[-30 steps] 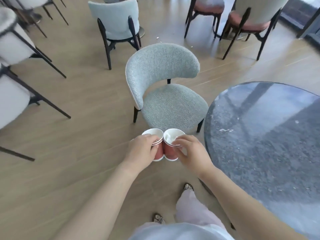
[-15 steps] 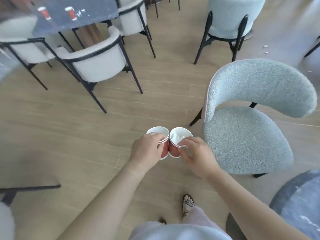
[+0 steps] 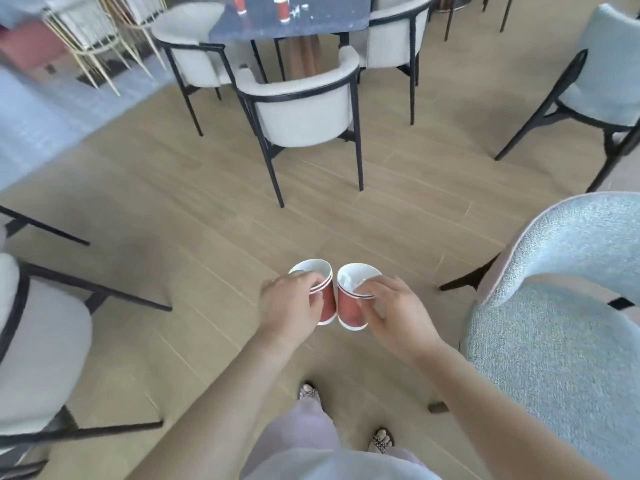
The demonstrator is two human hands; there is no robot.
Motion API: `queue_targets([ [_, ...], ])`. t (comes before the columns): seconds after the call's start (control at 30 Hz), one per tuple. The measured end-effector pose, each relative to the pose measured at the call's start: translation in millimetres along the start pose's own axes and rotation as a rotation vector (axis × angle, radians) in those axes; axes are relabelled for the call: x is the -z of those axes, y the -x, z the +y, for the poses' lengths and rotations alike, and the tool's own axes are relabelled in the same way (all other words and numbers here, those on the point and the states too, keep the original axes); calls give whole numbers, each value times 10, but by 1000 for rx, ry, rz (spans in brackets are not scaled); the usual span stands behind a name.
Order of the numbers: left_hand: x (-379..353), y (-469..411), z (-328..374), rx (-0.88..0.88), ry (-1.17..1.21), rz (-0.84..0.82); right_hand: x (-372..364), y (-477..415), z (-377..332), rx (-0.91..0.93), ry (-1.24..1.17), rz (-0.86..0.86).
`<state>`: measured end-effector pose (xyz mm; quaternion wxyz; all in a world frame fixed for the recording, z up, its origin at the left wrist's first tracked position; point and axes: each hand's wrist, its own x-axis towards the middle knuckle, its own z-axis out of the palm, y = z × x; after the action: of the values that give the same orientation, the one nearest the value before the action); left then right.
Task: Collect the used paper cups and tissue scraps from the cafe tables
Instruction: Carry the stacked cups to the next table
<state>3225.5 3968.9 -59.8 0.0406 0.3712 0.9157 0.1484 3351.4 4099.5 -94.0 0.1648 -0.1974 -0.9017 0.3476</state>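
Note:
My left hand grips a stack of red paper cups with white rims, held upright over the floor. My right hand grips a second red paper cup right beside it, with white tissue scraps showing inside. The two cups touch side by side. Far ahead, a dark table carries two more red paper cups, the left table cup and the right table cup, with small white scraps next to them.
White armchairs with black frames ring the far table, the nearest white armchair directly ahead. A light blue chair stands close on my right, another white chair close on my left. Wooden floor lies between them.
My view has swung left from the round dark table and blue chair. The far table with its cups has come to the top centre. Both hands keep hold of their cups.

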Motion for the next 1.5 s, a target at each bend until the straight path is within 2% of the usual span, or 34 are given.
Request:
queue_targets([
  [0.13,-5,-211,-164,82,42,0,-81,-310,14,21,-3,-28],
  [0.33,-20,-811,-452,95,97,-16,-259,-1047,52,88,24,-70],
  [0.67,179,-2221,-1278,64,185,-49,-753,-2621,-37,57,53,-50],
  [0.9,202,-2876,-1601,65,243,-40,-857,-3335,-43,17,51,-2],
  [1.23,102,-4066,-1539,47,320,-62,-642,-4399,366,-1,81,-21],
  [1.5,-149,-5569,-832,6,309,-70,13,-5578,1134,-20,103,-40],
])
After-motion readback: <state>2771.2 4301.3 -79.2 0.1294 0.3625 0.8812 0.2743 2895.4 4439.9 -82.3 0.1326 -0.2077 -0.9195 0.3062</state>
